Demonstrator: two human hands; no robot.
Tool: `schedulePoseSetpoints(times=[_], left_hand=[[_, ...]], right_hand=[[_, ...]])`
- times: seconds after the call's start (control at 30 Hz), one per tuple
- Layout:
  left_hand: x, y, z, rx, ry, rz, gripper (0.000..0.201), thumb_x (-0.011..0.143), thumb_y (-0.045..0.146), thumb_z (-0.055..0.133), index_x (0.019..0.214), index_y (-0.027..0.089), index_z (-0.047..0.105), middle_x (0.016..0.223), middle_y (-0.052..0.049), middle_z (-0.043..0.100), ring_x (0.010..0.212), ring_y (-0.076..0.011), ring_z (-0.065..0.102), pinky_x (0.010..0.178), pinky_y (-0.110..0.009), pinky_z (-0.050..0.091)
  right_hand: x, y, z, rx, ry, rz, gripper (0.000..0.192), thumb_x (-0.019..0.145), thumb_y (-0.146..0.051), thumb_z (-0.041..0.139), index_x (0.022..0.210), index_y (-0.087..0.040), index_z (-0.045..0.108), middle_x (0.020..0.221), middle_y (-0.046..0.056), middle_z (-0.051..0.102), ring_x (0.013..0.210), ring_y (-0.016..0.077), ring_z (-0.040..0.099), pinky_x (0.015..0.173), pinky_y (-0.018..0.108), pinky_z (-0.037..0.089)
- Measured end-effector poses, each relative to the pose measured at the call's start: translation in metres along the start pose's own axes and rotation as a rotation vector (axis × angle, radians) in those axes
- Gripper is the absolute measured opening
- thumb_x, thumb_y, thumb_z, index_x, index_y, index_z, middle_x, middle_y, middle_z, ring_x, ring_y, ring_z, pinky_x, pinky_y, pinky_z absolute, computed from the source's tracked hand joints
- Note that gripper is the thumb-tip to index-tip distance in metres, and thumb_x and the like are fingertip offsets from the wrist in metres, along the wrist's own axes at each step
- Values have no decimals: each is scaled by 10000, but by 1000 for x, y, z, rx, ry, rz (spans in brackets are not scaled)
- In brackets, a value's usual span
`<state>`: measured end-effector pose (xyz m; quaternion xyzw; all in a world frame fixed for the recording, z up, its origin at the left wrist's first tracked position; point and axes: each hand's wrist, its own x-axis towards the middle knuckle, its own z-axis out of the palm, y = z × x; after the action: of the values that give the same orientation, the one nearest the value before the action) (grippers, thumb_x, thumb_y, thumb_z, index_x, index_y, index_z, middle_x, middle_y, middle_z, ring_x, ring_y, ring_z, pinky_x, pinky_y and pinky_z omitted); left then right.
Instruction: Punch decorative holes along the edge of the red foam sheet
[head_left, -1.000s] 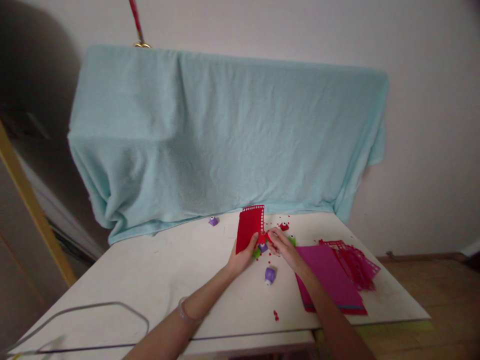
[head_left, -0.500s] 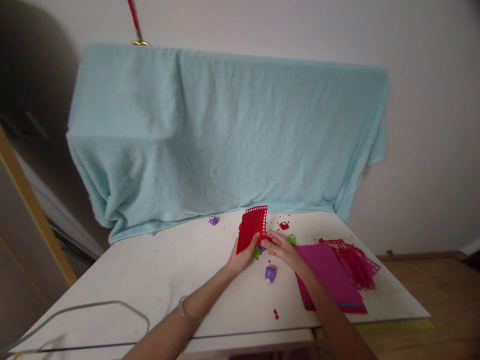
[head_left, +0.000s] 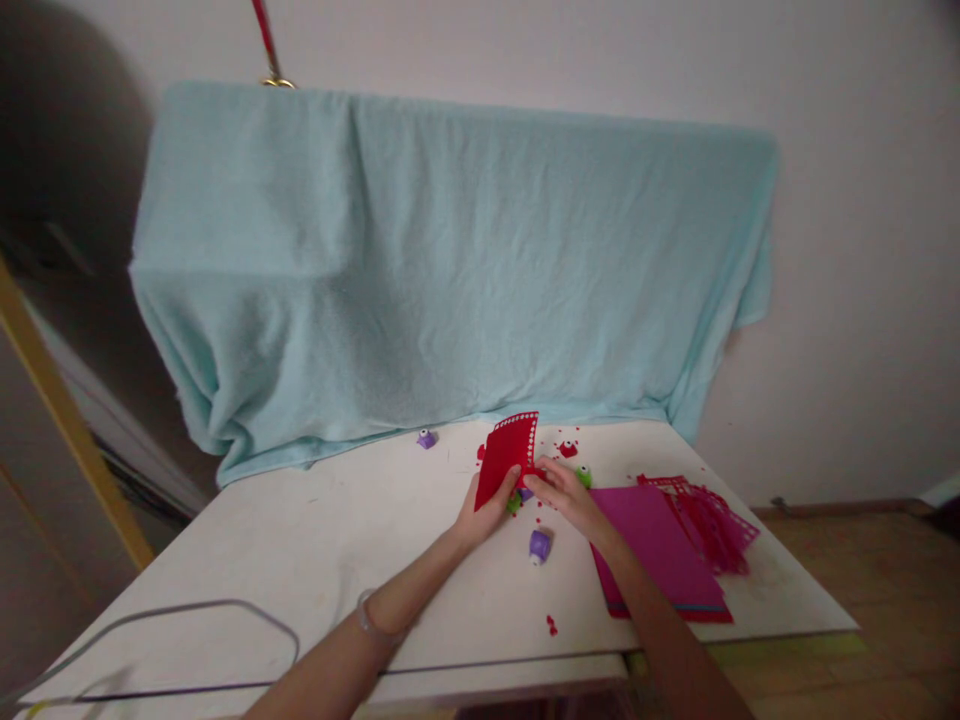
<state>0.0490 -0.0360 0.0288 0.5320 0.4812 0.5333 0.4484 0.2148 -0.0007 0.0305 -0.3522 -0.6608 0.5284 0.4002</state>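
Observation:
My left hand (head_left: 484, 514) grips the lower edge of a red paper sheet (head_left: 507, 458) with a row of punched holes along its top and right edges; the sheet is lifted and tilted. My right hand (head_left: 564, 492) is closed at the sheet's right edge, on a small punch that is mostly hidden under the fingers. A green punch (head_left: 513, 504) sits between my hands. A purple punch (head_left: 539, 546) lies on the white table (head_left: 315, 540) just in front of them.
A stack of magenta and red sheets (head_left: 660, 550) lies to the right, with cut red lattice pieces (head_left: 709, 520) beyond it. A red punch (head_left: 568, 449), a small purple punch (head_left: 427, 439), red scraps, a grey cable (head_left: 195, 615) at left, a light blue cloth (head_left: 450, 260) behind.
The red sheet has tilted up and turned slightly to the right in my left hand. My right hand has stayed at its right edge.

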Motion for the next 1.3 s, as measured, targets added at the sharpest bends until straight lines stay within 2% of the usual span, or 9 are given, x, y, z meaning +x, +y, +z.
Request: schedulePoseSetpoints(times=[0.23,0.47,0.73,0.83,1.07,1.3], left_hand=[[1,-3,3,48,22,36,493,828,606,526,813,130,656,842,-77,681,941,-240,628,835,-340,523],[0,-2,4,40,32,47,477,826,586,540,800,127,666,800,-78,679,921,-240,629,811,-330,521],[2,-7,2,13,38,9,480,810,591,567,871,128,680,867,-94,691,913,-233,633,830,-333,522],[4,-12,1,20,40,37,464,838,568,546,898,126,675,869,-93,689,872,-219,636,798,-318,523],[9,-18,-5,247,-112,314,390,911,482,466,872,138,645,831,-60,671,768,-173,603,745,-280,485],[8,-19,-3,197,-134,206,480,951,499,377,765,138,634,736,-44,657,680,-148,594,682,-252,467]], right_hand=[[0,-1,2,-4,-6,-11,315,796,-499,662,839,-210,546,631,-45,423,542,104,382,465,229,271],[2,5,3,10,5,-56,309,789,-477,677,827,-203,541,727,-25,489,639,122,466,543,231,361],[3,7,0,-1,-4,-28,334,735,-473,726,809,-195,558,712,-26,513,637,125,495,542,234,375],[4,7,-1,22,-16,-15,348,707,-473,747,805,-188,573,728,-16,544,660,136,529,568,244,402],[6,8,2,57,-13,17,371,711,-490,740,861,-177,610,742,-6,589,623,122,530,542,239,402],[5,10,5,99,-77,2,324,799,-470,674,890,-179,566,671,-15,590,516,104,514,475,232,379]])
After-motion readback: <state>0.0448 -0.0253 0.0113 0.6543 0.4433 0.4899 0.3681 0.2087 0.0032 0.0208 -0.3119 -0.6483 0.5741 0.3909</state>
